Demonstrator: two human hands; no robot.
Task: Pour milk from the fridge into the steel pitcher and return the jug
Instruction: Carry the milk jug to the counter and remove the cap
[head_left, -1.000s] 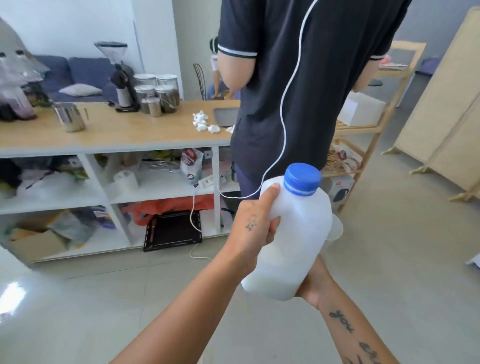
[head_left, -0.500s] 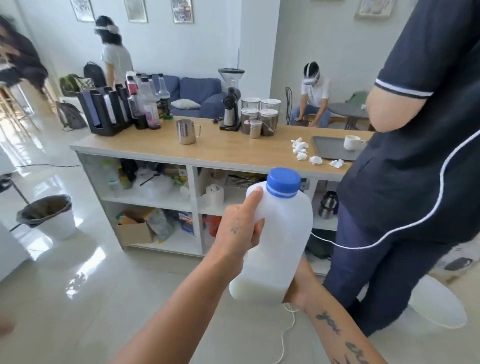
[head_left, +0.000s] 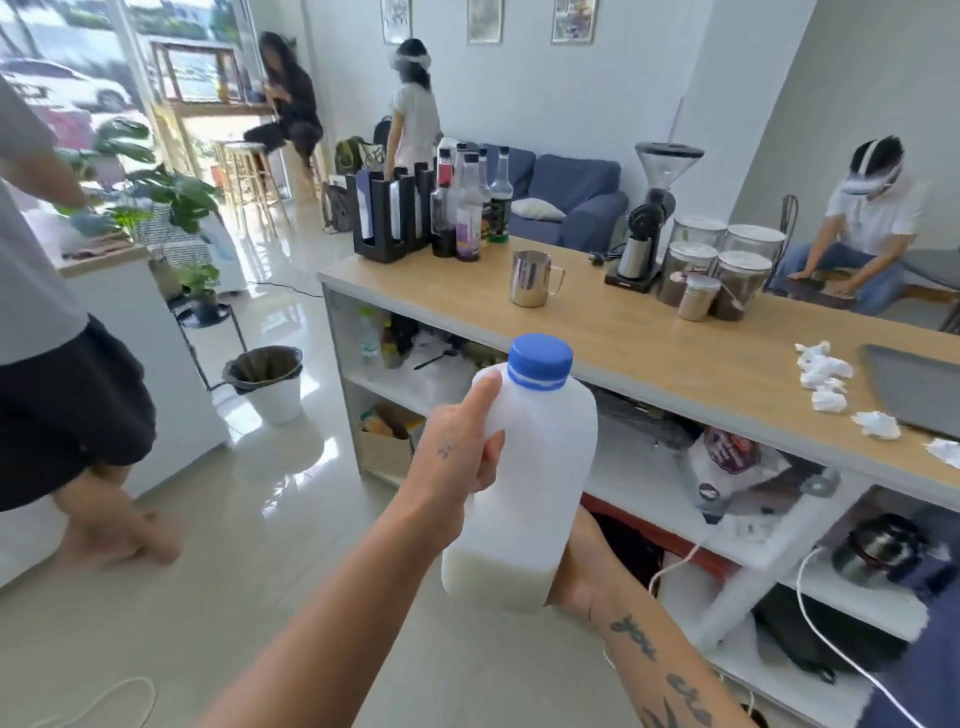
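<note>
I hold a white plastic milk jug (head_left: 540, 467) with a blue cap upright in front of me, a low level of milk showing at its bottom. My left hand (head_left: 457, 447) grips its handle side near the top. My right hand (head_left: 571, 566) cups the jug's base from behind and is mostly hidden. The steel pitcher (head_left: 530, 278) stands on the wooden counter (head_left: 649, 343), beyond the jug and slightly left, well apart from it.
Syrup bottles (head_left: 467, 208), a coffee grinder (head_left: 649, 218) and lidded jars (head_left: 722, 265) line the counter's far side. Crumpled tissues (head_left: 826, 374) and a grey tray (head_left: 919, 384) lie at its right. A person (head_left: 47, 322) stands close on the left, a bin (head_left: 267, 382) beyond.
My view has swung left and closer to the counter; the person in the dark shirt has left view on the right. The jug stays held in both hands, and the pitcher looks nearer.
</note>
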